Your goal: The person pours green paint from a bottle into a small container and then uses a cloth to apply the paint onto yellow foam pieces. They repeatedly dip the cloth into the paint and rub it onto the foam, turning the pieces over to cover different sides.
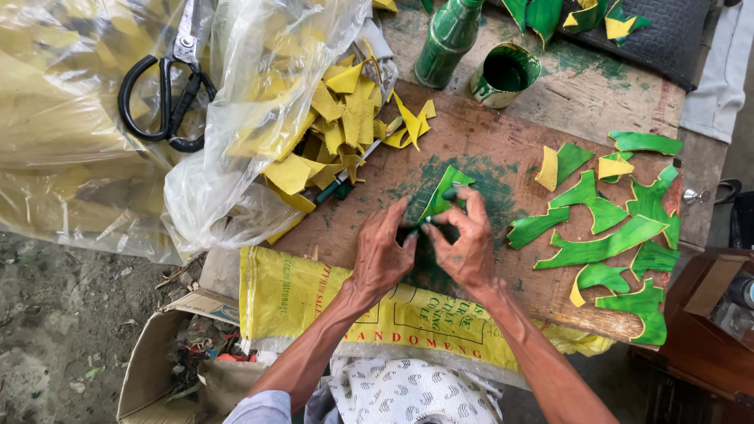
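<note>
Here a worn wooden surface [487, 133] lies stained green where both hands work. The left hand [382, 255] and the right hand [467, 247] meet over the stain, fingers pinched narrow on a small leaf-shaped piece [444, 192], green on its upper face, which tilts up off the board between them. To the right, well apart from the hands, painted green pieces [609, 235] lie spread flat, a few showing yellow undersides. At the far left of the board sits a heap of unpainted yellow pieces [345, 118], spilling from a clear plastic bag [243, 118]. Black-handled scissors [165, 86] rest on another bag beside it. A green bottle [446, 39] and a paint-smeared cup [505, 73] stand at the far edge. A yellow woven sack [290, 294] hangs over the near edge. Below, a cardboard box [157, 353] of scraps sits on bare dirt floor [55, 314].
</note>
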